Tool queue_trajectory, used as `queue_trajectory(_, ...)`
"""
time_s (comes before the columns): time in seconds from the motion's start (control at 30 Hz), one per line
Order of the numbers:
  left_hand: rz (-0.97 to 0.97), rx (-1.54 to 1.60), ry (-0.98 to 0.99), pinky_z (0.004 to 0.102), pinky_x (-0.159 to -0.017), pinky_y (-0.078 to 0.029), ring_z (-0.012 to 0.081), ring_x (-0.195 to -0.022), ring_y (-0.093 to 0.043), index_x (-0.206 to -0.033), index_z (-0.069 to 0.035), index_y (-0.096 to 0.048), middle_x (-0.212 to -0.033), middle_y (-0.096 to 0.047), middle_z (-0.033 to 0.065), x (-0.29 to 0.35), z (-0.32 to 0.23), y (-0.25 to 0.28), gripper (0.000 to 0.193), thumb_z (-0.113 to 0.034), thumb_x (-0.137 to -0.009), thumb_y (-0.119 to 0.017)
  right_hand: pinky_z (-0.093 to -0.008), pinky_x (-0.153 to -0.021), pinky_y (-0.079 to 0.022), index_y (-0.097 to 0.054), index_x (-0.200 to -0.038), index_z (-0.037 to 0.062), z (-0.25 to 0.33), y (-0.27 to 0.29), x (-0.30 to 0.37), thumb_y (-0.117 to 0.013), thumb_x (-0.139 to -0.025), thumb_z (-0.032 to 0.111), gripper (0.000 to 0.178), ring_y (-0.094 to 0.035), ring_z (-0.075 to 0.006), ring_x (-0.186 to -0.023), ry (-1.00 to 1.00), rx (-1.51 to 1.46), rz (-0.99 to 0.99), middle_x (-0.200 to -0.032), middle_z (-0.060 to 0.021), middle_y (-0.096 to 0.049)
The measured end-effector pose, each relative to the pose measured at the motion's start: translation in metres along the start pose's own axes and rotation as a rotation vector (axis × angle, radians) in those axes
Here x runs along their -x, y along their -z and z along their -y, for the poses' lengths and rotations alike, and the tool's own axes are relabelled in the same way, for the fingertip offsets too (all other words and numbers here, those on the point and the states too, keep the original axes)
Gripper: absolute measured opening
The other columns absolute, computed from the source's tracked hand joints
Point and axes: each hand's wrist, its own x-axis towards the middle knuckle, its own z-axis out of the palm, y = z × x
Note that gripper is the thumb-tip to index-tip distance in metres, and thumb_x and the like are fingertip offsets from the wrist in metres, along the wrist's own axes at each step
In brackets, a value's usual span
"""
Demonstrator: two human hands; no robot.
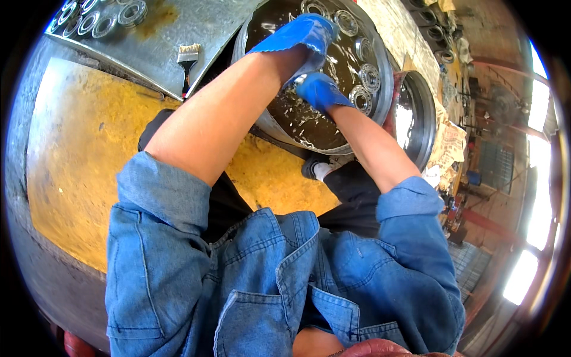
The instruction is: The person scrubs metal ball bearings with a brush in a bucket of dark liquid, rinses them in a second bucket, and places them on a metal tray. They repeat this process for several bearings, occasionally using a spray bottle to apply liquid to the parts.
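Note:
Both my hands wear blue gloves and are over a round metal basin (pixel 238 50) of dark, oily liquid. My left hand (pixel 309 35) reaches across the basin's far left part, bent downward; its fingers are hidden behind the glove's back and cuff. Closer to me and a little to the right, my right hand (pixel 320 90) is curled closed, with a small pale, shiny bit at its fingertips. What it holds I cannot make out. Several ring-shaped metal bearings sit along the basin's right side, among them one bearing (pixel 360 99) just right of my right hand.
At the far left a metal tray (pixel 160 56) carries several bearings (pixel 104 26) and a paintbrush (pixel 188 55) near its corner. A second round container (pixel 419 119) stands right of the basin, beside crumpled paper (pixel 449 140). A yellow stained surface (pixel 89 160) lies at left.

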Motion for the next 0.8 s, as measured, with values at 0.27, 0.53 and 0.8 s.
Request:
queue_trajectory(0.27,-0.082,-1.129,-0.540,0.0389,-0.086,-0.057,0.0336,-0.102,-0.069,-0.112,-0.007,-0.071,-0.110,-0.072,0.0172,0.008,0.000,0.009,0.030,-0.009,-0.084,-0.062,-0.0403,-0.092,-0.055,-0.068,-0.114,0.0160,0.002,-0.025,-0.022,-0.060,-0.091,0.033,0.030,-0.069,-0.0311,-0.104,-0.112,-0.033,-0.068,-0.115,-0.0112,-0.071)
queue_trajectory(0.53,-0.167,-1.297,-0.536,0.0383,-0.088,-0.056,0.0318,-0.106,-0.068,-0.115,-0.007,-0.070,-0.113,-0.071,0.0173,-0.002,0.002,0.006,0.030,-0.011,-0.086,-0.060,-0.0442,-0.088,-0.054,-0.072,-0.111,0.0054,-0.002,-0.019,-0.019,-0.067,-0.083,0.033,0.039,-0.069,-0.0372,-0.101,-0.268,-0.535,-0.037,-0.111,-0.0199,-0.071)
queue_trajectory(0.8,-0.200,-1.408,-0.606,0.0370,-0.092,-0.053,0.0300,-0.108,-0.066,-0.117,-0.006,-0.069,-0.115,-0.069,0.0174,-0.008,-0.006,0.000,0.032,-0.011,-0.087,-0.058,-0.0429,-0.087,-0.055,-0.070,-0.115,0.0116,-0.007,-0.010,-0.015,-0.067,-0.085,0.029,0.035,-0.070,-0.0367,-0.098,-0.060,-0.202,-0.105,-0.108,-0.0186,-0.072)
